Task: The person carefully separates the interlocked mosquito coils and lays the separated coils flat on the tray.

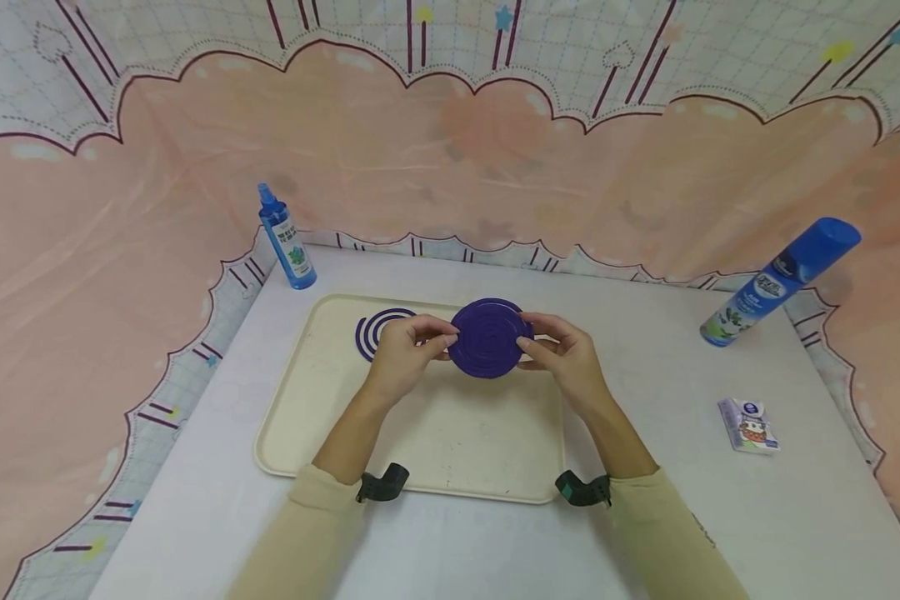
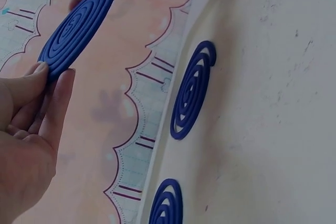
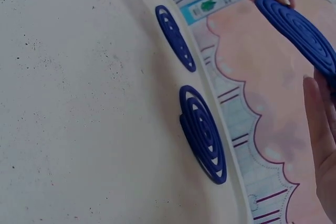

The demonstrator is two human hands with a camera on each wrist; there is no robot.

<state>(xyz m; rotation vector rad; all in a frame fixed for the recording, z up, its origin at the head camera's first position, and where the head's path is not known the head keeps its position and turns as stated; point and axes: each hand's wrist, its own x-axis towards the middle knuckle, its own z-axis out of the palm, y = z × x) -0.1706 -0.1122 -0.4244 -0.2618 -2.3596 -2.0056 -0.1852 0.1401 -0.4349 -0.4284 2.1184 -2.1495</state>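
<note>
A dark blue mosquito coil (image 1: 487,337), a flat disc of tightly nested spirals, is held up above the tray by both hands. My left hand (image 1: 401,358) pinches its left edge between thumb and fingers. On the opposite edge, my right hand (image 1: 572,358) grips it the same way. Two looser coils with gaps between their rings lie on the cream tray (image 1: 480,442). In the right wrist view these are a farther coil (image 3: 175,38) and a nearer coil (image 3: 202,135). From the head, one coil (image 1: 359,337) shows partly behind the left hand; the other is hidden.
A blue spray bottle (image 1: 288,246) stands at the table's back left. Toward the right are a tall blue aerosol can (image 1: 765,287) and a small printed packet (image 1: 750,427). A patterned cloth (image 1: 390,158) hangs behind the white table (image 1: 645,350).
</note>
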